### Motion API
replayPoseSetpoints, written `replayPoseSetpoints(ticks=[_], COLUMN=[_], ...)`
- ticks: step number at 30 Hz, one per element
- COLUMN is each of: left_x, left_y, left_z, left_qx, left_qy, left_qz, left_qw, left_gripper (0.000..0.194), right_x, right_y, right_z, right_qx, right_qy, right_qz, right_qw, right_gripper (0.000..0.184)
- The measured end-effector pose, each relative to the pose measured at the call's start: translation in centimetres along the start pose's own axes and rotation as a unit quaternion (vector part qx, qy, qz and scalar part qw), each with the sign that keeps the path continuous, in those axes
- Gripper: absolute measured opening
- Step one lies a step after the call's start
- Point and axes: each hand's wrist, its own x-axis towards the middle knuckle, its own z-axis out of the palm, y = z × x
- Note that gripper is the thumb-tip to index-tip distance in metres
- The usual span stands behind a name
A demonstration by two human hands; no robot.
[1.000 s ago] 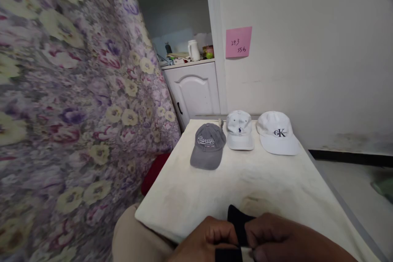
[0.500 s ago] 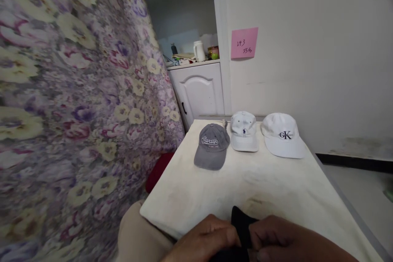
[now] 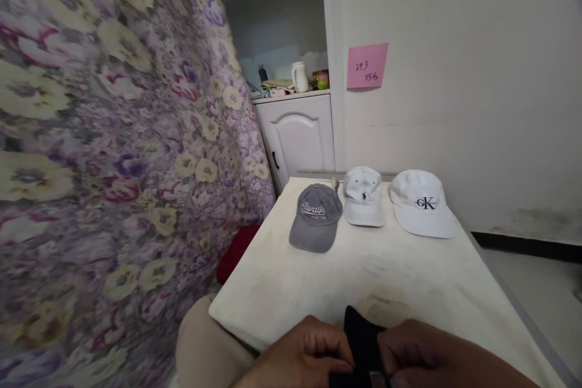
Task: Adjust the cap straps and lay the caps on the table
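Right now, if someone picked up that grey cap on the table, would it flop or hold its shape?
The grey cap would probably mostly hold its shape: its crown stands domed on the table with nothing propping it. The brim looks flat and stiff, so it likely stays rigid. Being cloth, it seems light and unlikely to slide far if nudged.

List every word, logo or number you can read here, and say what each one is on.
"Always": stitched on the front of the grey cloth cap; the small line beneath it is too blurred to read.
"CK": black letters on the right-hand white cap.
"243": handwritten on the pink sticky note; its second line is unreadable.
Middle white cap: a small dark emblem, no words.
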Motion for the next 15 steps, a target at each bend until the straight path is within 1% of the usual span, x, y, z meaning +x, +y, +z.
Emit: replayPoseSetpoints(ticks=[4,10,15], left_x=[0.09,0.39,0.6], left_y=[-0.48,-0.3,-0.27], left_z=[0.13,0.54,0.72], left_qx=[-0.008,-0.012,0.004], left_qy=[0.006,0.005,0.018], left_qz=[-0.012,-0.007,-0.012], left_qw=[1.0,1.0,1.0], left_gripper=[0.008,0.013,0.023], right_x=[0.2,0.15,0.29], right_y=[-0.05,-0.08,0.25], right_z=[0.18,0.52,0.5], right_qx=[0.012,0.017,0.015], right_qy=[-0.014,0.002,0.008], right_qz=[-0.012,0.001,-0.004], right_qw=[1.0,1.0,1.0], right_gripper=[0.026,0.021,0.021])
